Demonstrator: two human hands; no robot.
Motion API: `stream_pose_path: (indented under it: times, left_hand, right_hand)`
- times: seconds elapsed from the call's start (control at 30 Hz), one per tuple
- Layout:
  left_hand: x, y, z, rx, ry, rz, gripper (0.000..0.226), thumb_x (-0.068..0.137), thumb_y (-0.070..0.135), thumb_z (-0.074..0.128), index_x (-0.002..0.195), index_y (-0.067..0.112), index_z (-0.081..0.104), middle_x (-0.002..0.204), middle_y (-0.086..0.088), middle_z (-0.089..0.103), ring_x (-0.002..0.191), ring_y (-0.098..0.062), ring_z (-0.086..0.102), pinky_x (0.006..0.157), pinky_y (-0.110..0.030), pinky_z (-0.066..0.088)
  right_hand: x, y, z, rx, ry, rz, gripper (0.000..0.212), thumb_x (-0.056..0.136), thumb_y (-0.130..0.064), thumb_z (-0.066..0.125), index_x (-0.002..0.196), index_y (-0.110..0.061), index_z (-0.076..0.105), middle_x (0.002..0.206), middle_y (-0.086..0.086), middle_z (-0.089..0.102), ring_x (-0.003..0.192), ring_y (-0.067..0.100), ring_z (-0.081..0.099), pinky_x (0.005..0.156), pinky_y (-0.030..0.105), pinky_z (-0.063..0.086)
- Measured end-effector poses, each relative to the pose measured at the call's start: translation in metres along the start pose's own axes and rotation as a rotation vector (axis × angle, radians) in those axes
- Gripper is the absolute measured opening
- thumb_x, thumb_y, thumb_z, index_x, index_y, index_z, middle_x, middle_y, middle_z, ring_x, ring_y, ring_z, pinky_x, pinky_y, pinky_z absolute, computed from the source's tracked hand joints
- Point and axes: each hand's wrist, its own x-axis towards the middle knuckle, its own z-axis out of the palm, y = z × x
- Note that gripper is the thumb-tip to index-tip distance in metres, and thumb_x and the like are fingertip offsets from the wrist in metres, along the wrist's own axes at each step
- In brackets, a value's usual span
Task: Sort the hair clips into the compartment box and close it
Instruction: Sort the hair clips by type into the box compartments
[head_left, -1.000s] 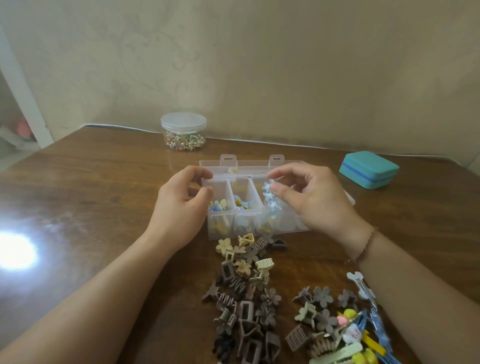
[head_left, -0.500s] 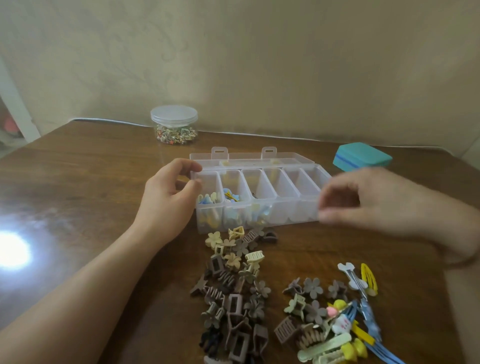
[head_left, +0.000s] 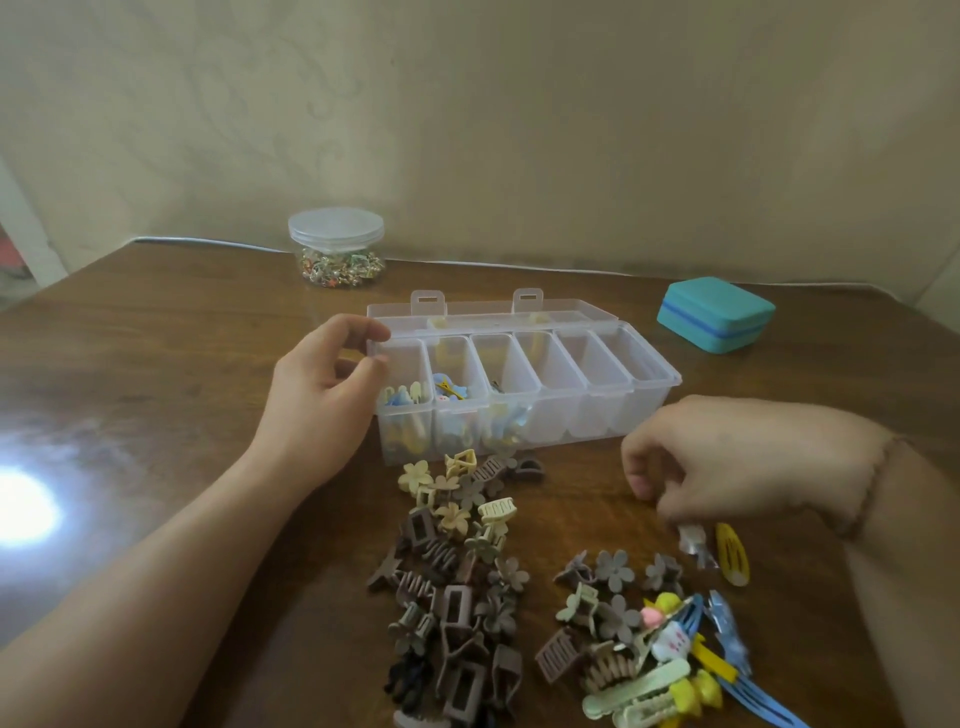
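Observation:
The clear compartment box (head_left: 652, 366) lies open on the wooden table, its lid (head_left: 571, 307) flat behind it. The three left compartments hold small blue and yellow clips; the three right ones look empty. My left hand (head_left: 317, 400) grips the box's left end with thumb and fingers. My right hand (head_left: 737, 462) hovers low at the right, fingertips pinched on the top end of a silver clip (head_left: 695, 545) beside a yellow snap clip (head_left: 732, 556). A pile of brown and beige claw clips (head_left: 452, 571) lies in front of the box, and a mixed coloured pile (head_left: 639, 639) to its right.
A lidded clear jar of small colourful bits (head_left: 336, 249) stands at the back left. A teal case (head_left: 717, 314) sits at the back right. A bright glare spot (head_left: 21, 509) marks the table's left side. The wall runs right behind the table.
My right hand left the box's third compartment, where it dropped a pale blue clip, and swung right and down onto the silver clip. The left hand stayed at the box's left end.

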Motion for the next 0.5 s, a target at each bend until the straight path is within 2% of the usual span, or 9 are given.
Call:
stream_pose_path:
  times: [0.07,0.17,0.2,0.27,0.33,0.43,0.47,0.5]
  left_hand:
    - [-0.001,0.001,0.0,-0.009,-0.005,-0.001,0.019,0.095,0.013,0.054,0.108,0.022,0.065,0.099,0.003,0.066,0.071,-0.005,0.06,0.052,-0.01,0.041]
    - [-0.001,0.002,0.001,-0.01,-0.002,-0.008,0.019,0.095,0.012,0.054,0.108,0.02,0.066,0.096,0.004,0.065,0.068,-0.003,0.058,0.052,-0.009,0.039]
    - [-0.001,0.002,0.0,-0.009,0.0,-0.01,0.02,0.094,0.011,0.054,0.107,0.02,0.066,0.096,0.004,0.065,0.071,-0.005,0.059,0.053,-0.008,0.039]
    - [-0.001,0.003,0.0,-0.004,0.0,-0.01,0.019,0.095,0.012,0.054,0.108,0.02,0.066,0.099,0.007,0.065,0.081,-0.012,0.063,0.055,-0.007,0.04]
    - [-0.002,0.004,-0.001,0.003,-0.006,-0.01,0.02,0.095,0.012,0.054,0.109,0.019,0.065,0.101,0.009,0.064,0.085,-0.011,0.064,0.057,-0.006,0.042]
    - [-0.002,0.005,-0.001,0.016,0.0,-0.007,0.02,0.094,0.012,0.054,0.109,0.02,0.065,0.098,0.008,0.065,0.083,-0.011,0.063,0.057,-0.006,0.041]
    - [-0.002,0.005,-0.001,0.021,0.001,-0.011,0.02,0.094,0.012,0.054,0.109,0.021,0.066,0.097,0.009,0.065,0.082,-0.011,0.063,0.056,-0.006,0.041]
    - [-0.002,0.005,-0.001,0.025,0.0,-0.015,0.021,0.094,0.013,0.054,0.109,0.021,0.065,0.097,0.01,0.065,0.083,-0.01,0.064,0.056,-0.006,0.041]
  right_hand:
    - [-0.001,0.003,-0.003,0.066,0.2,-0.119,0.013,0.088,-0.025,0.066,0.086,-0.037,0.062,0.081,-0.013,0.063,0.074,-0.001,0.059,0.062,0.016,0.044]
    - [0.006,0.0,-0.003,0.481,0.748,-0.357,0.011,0.085,-0.024,0.068,0.082,-0.034,0.066,0.077,-0.012,0.067,0.071,-0.001,0.061,0.06,0.011,0.044]
    - [0.012,-0.004,-0.001,0.609,0.921,-0.406,0.009,0.085,-0.023,0.069,0.084,-0.032,0.067,0.077,-0.012,0.068,0.073,0.002,0.062,0.06,0.009,0.044]
    - [0.025,-0.015,0.003,0.734,1.124,-0.421,0.005,0.085,-0.021,0.071,0.087,-0.026,0.069,0.081,-0.012,0.069,0.077,0.004,0.064,0.061,0.008,0.045]
    - [0.041,-0.024,0.008,0.748,1.163,-0.397,0.005,0.085,-0.021,0.072,0.089,-0.024,0.07,0.083,-0.015,0.068,0.078,0.0,0.063,0.064,0.006,0.044]
    - [0.061,-0.027,0.01,0.686,1.035,-0.313,0.014,0.087,-0.031,0.07,0.1,-0.028,0.072,0.093,-0.024,0.067,0.091,-0.011,0.059,0.077,0.005,0.042]
    - [0.064,-0.026,0.01,0.627,0.991,-0.291,0.018,0.089,-0.037,0.066,0.105,-0.032,0.07,0.1,-0.026,0.065,0.099,-0.012,0.057,0.085,0.009,0.043]
    - [0.067,-0.025,0.012,0.55,0.96,-0.271,0.023,0.09,-0.043,0.062,0.111,-0.035,0.069,0.109,-0.024,0.064,0.11,-0.008,0.053,0.096,0.02,0.043]
